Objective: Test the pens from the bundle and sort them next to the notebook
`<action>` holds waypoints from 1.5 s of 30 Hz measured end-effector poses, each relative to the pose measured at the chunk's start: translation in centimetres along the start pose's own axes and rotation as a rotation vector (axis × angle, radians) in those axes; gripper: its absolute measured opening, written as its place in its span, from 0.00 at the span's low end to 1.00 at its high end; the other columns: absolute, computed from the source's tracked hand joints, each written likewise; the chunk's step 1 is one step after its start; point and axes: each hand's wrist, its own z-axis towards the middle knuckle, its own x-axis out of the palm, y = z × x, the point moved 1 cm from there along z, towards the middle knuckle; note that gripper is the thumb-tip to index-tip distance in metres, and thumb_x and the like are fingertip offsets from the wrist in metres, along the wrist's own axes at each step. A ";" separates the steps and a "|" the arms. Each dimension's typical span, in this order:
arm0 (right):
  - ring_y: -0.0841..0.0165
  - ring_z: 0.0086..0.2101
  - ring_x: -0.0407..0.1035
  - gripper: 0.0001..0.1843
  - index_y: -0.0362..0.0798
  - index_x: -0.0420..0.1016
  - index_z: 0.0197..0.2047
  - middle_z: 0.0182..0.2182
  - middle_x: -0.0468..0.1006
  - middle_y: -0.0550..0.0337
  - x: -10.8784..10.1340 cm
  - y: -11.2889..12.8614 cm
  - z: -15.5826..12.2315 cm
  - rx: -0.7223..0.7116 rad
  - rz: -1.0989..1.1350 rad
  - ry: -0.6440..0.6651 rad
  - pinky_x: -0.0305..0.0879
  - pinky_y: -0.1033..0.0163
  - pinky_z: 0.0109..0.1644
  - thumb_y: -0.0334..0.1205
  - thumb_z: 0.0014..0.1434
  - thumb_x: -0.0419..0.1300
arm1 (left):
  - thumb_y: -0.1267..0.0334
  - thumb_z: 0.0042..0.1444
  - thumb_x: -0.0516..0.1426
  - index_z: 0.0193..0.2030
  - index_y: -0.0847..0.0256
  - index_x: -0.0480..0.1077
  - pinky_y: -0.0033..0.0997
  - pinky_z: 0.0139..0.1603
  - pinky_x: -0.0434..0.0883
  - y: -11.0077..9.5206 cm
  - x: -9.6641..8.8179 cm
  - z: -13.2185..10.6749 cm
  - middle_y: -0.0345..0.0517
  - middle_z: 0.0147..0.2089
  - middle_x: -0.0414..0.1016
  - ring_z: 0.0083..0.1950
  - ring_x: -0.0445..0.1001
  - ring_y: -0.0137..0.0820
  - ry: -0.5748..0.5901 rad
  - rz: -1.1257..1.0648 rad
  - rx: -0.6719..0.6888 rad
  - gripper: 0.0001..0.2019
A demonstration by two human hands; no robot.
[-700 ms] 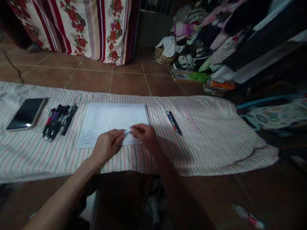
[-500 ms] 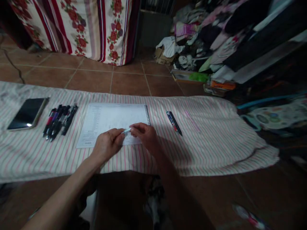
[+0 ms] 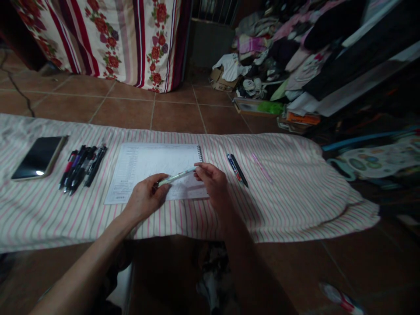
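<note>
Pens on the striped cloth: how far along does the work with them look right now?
Seemingly done: two pens and a pink pen lie right of the notebook. In hand: left hand and right hand hold a pale pen by its ends over the page. Probably left: the bunch of pens beside the phone, untouched.

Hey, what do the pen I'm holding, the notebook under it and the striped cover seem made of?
Pen: probably plastic, pale, slightly glossy barrel.
Notebook: matte white paper with faint print; dark spiral binding on its right edge, likely wire.
Striped cover: soft matte fabric; it wrinkles and drapes over the edge.
</note>
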 end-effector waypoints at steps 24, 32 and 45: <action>0.71 0.28 0.71 0.23 0.45 0.70 0.45 0.27 0.77 0.60 0.4 0.2 -0.2 -0.011 0.192 -0.053 0.68 0.64 0.35 0.45 0.45 0.63 | 0.56 0.46 0.58 0.35 0.61 0.68 0.26 0.27 0.66 -0.6 -0.3 -0.1 0.36 0.24 0.68 0.24 0.67 0.26 -0.012 -0.471 -0.149 0.12; 0.70 0.31 0.73 0.27 0.47 0.61 0.56 0.35 0.79 0.57 2.3 0.0 -0.9 -0.261 0.012 0.007 0.70 0.64 0.36 0.39 0.53 0.57 | 0.59 0.53 0.54 0.36 0.61 0.65 0.29 0.31 0.67 -0.3 0.3 -0.9 0.37 0.26 0.68 0.28 0.69 0.28 0.053 -0.298 -0.065 0.08; 0.67 0.39 0.72 0.20 0.47 0.72 0.49 0.39 0.77 0.52 3.3 -0.3 -1.0 -0.465 -0.384 0.041 0.69 0.62 0.43 0.30 0.55 0.49 | 0.59 0.53 0.56 0.56 0.62 0.61 0.36 0.49 0.67 -2.4 -0.4 -2.1 0.48 0.43 0.74 0.45 0.73 0.32 0.233 -0.565 0.032 0.23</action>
